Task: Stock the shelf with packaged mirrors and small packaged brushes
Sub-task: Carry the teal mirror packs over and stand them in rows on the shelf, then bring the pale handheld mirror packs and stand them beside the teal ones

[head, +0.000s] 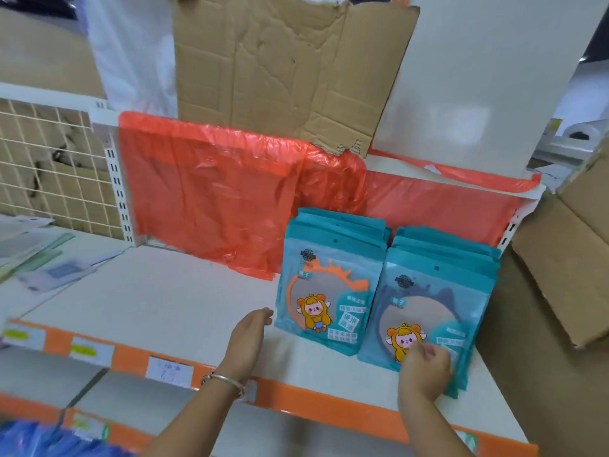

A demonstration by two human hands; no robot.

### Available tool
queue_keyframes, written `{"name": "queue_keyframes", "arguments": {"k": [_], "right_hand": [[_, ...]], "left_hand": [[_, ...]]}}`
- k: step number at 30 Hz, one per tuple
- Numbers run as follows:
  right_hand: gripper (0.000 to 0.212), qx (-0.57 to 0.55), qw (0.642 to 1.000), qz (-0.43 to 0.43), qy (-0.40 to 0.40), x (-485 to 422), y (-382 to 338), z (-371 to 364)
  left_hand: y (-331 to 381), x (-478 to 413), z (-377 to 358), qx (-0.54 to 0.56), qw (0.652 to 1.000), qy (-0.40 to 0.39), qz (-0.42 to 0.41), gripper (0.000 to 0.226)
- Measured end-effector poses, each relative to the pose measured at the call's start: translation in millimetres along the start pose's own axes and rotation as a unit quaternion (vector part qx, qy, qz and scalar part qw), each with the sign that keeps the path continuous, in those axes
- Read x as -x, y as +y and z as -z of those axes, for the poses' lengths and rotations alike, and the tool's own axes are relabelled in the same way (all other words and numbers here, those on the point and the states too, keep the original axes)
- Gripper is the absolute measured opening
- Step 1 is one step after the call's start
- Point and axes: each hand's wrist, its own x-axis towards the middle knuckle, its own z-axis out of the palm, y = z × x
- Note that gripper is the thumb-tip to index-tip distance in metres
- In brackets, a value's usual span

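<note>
**Fig.** Head view, shelf stocking. Two stacks of mirror pkgs stood side by side on the shelf (164, 308), toward its R end. Both tilted back against the orange plastic sheet (204, 192) draped over the rear panel.

- **L stack** (329, 291): front pkg showed an orange-rimmed mirror.
- **R stack** (441, 298): front pkg showed a dark blue rim.

The stacks' inner edges lay just beside each other. No brush pkgs were in view.

- **L hand** (250, 334), w/ a bracelet (227, 382) at the wrist, was released, fingers straight. Its tips were just beside the L stack's outer edge; contact could not be told.
- **R hand** (425, 367) had its fingers curled at the lower front of the R stack's front pkg. Whether it pinched the pouch or only rested on it could not be told.

**Handling (judged).** Each pkg is prob. light: a thin flat pouch w/ a stiff disc inside. The film looked glossy, so it is likely slippery, and pouches may slide off one another or a stack may slump forward. The mirror is fragile, so avoid bending or dropping. Best hold is prob. at the pouch's side edges or lower corners, thumb in front and fingers behind, moving several as one block. A flat palm at a stack's flank would square it.

A cardboard sheet (280, 70) leaned above the shelf, and a cardboard box (560, 258) stood at the R.
</note>
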Motion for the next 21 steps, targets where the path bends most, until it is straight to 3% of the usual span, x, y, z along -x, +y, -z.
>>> {"name": "queue_keyframes", "arguments": {"k": [7, 11, 14, 17, 21], "right_hand": [[0.015, -0.027, 0.991, 0.038, -0.123, 92, -28, -72], [0.043, -0.008, 0.971, 0.059, -0.230, 173, -37, -129], [0.039, 0.001, 0.948, 0.047, -0.315, 246, -48, -174], [0.031, -0.008, 0.926, 0.028, -0.377, 322, -63, -217], [0.027, -0.009, 0.903, 0.029, -0.429, 417, -86, -266]], "left_hand": [[-7, 9, 119, 0.039, 0.993, 0.104, 0.026, 0.018], [-7, 17, 216, 0.023, 0.985, 0.170, 0.034, 0.026], [-4, 33, 293, -0.030, 0.979, 0.201, 0.033, 0.042], [5, 42, 370, -0.106, 0.975, 0.196, 0.007, 0.022], [11, 43, 465, -0.101, 0.961, 0.258, -0.003, 0.017]]}}
